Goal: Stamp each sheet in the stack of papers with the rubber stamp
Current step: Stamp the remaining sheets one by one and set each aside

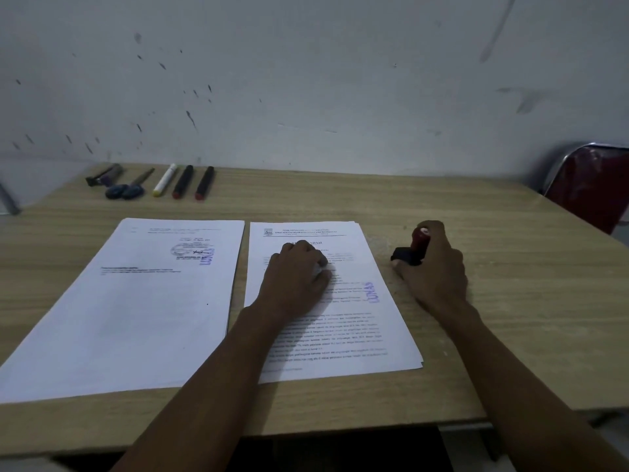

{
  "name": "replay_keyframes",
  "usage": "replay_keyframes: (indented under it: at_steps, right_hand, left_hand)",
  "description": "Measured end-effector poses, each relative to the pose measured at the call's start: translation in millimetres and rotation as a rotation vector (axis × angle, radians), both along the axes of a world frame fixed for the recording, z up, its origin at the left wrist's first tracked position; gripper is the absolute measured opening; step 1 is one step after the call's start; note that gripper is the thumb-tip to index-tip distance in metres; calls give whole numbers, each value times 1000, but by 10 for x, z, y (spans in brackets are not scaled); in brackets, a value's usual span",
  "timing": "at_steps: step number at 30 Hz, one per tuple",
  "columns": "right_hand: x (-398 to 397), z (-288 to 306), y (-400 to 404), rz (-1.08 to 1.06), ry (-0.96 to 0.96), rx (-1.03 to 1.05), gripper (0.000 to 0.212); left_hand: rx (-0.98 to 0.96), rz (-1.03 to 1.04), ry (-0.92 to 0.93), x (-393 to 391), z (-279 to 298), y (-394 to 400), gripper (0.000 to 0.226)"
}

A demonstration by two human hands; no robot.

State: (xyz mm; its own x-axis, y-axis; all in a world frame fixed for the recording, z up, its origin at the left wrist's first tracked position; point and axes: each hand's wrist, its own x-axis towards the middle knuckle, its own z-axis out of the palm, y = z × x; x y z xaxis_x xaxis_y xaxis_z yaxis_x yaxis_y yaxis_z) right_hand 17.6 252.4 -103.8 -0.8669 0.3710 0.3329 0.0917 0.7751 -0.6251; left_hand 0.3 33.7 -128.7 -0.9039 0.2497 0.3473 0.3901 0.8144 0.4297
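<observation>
Two piles of white paper lie side by side on the wooden table (476,335). The left pile (136,318) shows a sheet with a purple stamp mark near its top. On the right stack (357,335), the top sheet is printed with text and carries a purple stamp mark (372,292) by its right edge. My left hand (296,277) lies on this top sheet with curled fingers, pinching a small fold of paper. To the right of the stack, my right hand (439,267) grips the rubber stamp (413,248), which has a red handle and a black base resting on the table.
Along the back of the table lie blue-handled scissors (126,189), a white marker (165,178), two dark markers (194,182) and a small dark tool (102,175). A red chair (592,185) stands at the right. A grey wall rises behind the table.
</observation>
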Motion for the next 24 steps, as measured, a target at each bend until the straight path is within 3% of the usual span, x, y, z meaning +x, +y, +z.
replay_keyframes:
  at_steps: [8,13,17,19,21,24]
  right_hand:
    - [2,-54,-26,44,40,0,63]
    - [4,-67,-14,35,35,-75,95]
    - [74,-31,-25,36,53,-132,105]
    - [167,-18,-52,-37,89,-110,93]
    - [304,-30,-90,-115,90,-37,67]
    - [529,-80,-167,-90,-84,84,34]
  left_hand:
    - [10,-2,-7,13,13,-2,24]
    - [-2,0,4,15,23,-6,24]
    - [-9,2,-1,23,31,-11,24]
    - [-11,0,-8,32,38,-7,25]
    - [-12,0,-23,41,43,-11,27]
    - [14,-17,-84,45,34,-24,34]
